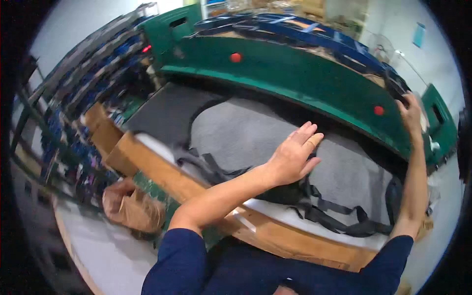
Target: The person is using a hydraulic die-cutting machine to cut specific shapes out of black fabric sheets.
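My left hand [296, 153] is held over the grey felt-like sheet [228, 125], its fingers stretched out and the thumb apart, with nothing in it. Whether the palm touches the sheet I cannot tell. Black curved straps or strips [339, 209] lie loosely along the sheet's near edge. My right hand [412, 115] is raised at the right end of the green machine beam [305, 76]. Its fingers are curled round a blurred dark strip [395, 84] by the beam's top.
A wooden board [162, 169] edges the bed nearest me. Red round buttons [236, 57] sit on the beam, with dark blue pieces [295, 27] on top. A stacked rack [93, 69] stands at the left, above a brown bag [140, 211]. A fan [379, 46] is behind.
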